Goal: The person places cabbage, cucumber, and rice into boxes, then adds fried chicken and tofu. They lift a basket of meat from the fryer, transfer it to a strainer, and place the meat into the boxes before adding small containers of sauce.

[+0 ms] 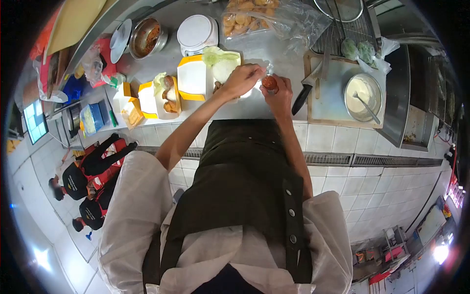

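My right hand (280,96) is wrapped around a small cup of red sauce (269,83), with the sauce facing up. Close on its left, my left hand (243,80) has its fingers curled together over the counter. A bit of clear plastic shows by its fingertips; what they hold, if anything, I cannot make out. Under my left wrist stands an open yellow-and-white food box (192,80) with a lettuce leaf (214,58), a white round portion and brown pieces. Further left is another open box (149,100) with lettuce and browned food.
Behind the boxes are a white scale (197,33) and a metal bowl (148,39). A plastic bag of browned food (249,17) lies at the back. To the right, a knife (304,93) rests by a cutting board (327,105) bearing a bowl of cream-coloured sauce (363,97). Two people sit at left.
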The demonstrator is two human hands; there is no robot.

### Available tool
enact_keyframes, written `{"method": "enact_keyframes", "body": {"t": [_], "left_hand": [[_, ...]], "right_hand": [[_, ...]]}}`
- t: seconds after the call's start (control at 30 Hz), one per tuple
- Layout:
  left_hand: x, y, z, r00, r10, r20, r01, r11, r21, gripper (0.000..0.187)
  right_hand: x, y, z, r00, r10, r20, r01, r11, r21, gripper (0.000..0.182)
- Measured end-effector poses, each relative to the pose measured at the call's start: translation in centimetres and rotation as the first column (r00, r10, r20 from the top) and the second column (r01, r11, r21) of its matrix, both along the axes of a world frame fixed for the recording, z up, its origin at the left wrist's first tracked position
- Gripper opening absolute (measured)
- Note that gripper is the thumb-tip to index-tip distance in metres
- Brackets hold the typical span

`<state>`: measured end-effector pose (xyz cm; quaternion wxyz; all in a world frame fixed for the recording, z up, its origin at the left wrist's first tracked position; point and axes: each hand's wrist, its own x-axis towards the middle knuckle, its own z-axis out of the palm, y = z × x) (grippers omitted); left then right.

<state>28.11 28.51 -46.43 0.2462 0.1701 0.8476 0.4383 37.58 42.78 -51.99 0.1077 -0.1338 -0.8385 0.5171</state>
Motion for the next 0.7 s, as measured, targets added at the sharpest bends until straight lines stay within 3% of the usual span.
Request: {"method": "enact_keyframes", "body": {"t": [0.07,0.17,0.2,0.3,0.33,0.43,0.47,0.57,0.6,0.7], "left_hand": [[0.7,0.1,-1.2,0.989,-0.009,-0.146,0.027,0.993,0.119,0.03],[1.2,0.1,-2.1,0.993,0.096,0.061,-0.108,0.967,0.23,0.032],[0.9,-0.1,-2.2,0.997,0.074,0.036,-0.078,0.988,0.131,0.038],[-0.8,-1.3,-2.7,0.84,0.103,0.534,-0.291,0.914,0.282,0.046],[-0.8,-1.2,-0.6,0.794,0.067,0.604,-0.302,0.906,0.297,0.055],[-1.2,-2.0,2.7,0.568,-0.242,0.786,-0.386,0.766,0.515,0.059],[-1.3,-2.2,3.4,0.575,-0.362,0.733,-0.331,0.717,0.614,0.072],[-1.5,-2.2,4.8,0.458,-0.681,0.571,-0.402,0.414,0.816,0.087],[-1.9,-2.4,5.5,0.487,-0.599,0.636,-0.431,0.468,0.771,0.094],[-5.0,-2.0,8.5,0.444,-0.618,0.649,-0.145,0.665,0.733,0.094]], "right_hand": [[0.1,-0.2,-0.1,0.999,-0.041,0.002,0.041,0.999,0.025,0.059],[0.2,0.0,-0.8,1.0,-0.018,-0.004,0.018,1.0,-0.007,0.059],[0.1,0.1,-1.1,0.999,-0.012,-0.033,0.012,1.0,0.001,0.058],[-0.1,2.3,0.3,0.99,0.136,-0.042,-0.137,0.99,-0.033,0.055],[-0.1,3.2,1.8,0.985,0.156,-0.071,-0.159,0.986,-0.04,0.054],[-0.8,6.5,9.4,0.946,0.317,0.069,-0.31,0.946,-0.09,0.055],[-1.4,7.4,11.6,0.938,0.346,0.032,-0.345,0.938,-0.045,0.055],[-3.9,9.7,17.3,0.88,0.476,0.0,-0.475,0.878,0.062,0.057],[-4.7,10.2,18.9,0.843,0.537,0.043,-0.539,0.84,0.063,0.058],[-7.7,11.0,20.6,0.687,0.72,0.094,-0.726,0.687,0.038,0.06]]}}
